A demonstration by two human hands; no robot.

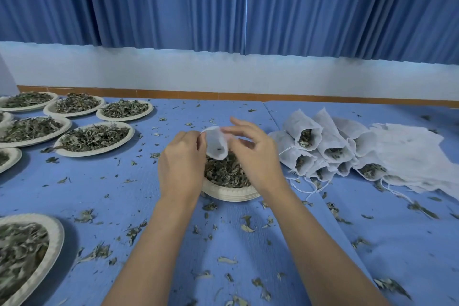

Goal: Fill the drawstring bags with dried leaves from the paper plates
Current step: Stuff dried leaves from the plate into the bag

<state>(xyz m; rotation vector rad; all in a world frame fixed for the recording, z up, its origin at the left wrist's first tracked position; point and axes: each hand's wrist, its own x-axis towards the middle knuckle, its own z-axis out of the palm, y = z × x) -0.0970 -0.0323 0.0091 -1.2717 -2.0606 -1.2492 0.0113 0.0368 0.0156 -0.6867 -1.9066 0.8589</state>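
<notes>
Both hands were at the centre of the frame, over one paper plate heaped with dried leaves. Between them they held up a white drawstring bag, clear of the surface and just above the far side of the heap.

Left hand: fingers curled, pinching the bag's left edge near its top. Grip judged secure.

Right hand: fingers loosely spread, forefinger raised, thumb side against the bag's right upper edge. That area was blurred, so it could not be told whether this hand pinched the cloth or only touched it.

Governing relation: the bag's long axis ran nearly up and down the frame, leaning a little to the lower right. The lower, rounded end hung closest to the leaves. It looked like the open mouth, turned towards the camera, but this was not certain. One dark fleck showed in it, and the bag was otherwise judged near empty. The leaves lay directly below and towards the camera from the bag, under the right palm. The right hand was therefore the nearer hand to gather them, with the left hand steadying the bag.

Filled bags lay stacked at centre right, mouths towards the camera. Flat empty bags lay beyond them at the right edge. Further full plates stood at upper left, well apart.
</notes>
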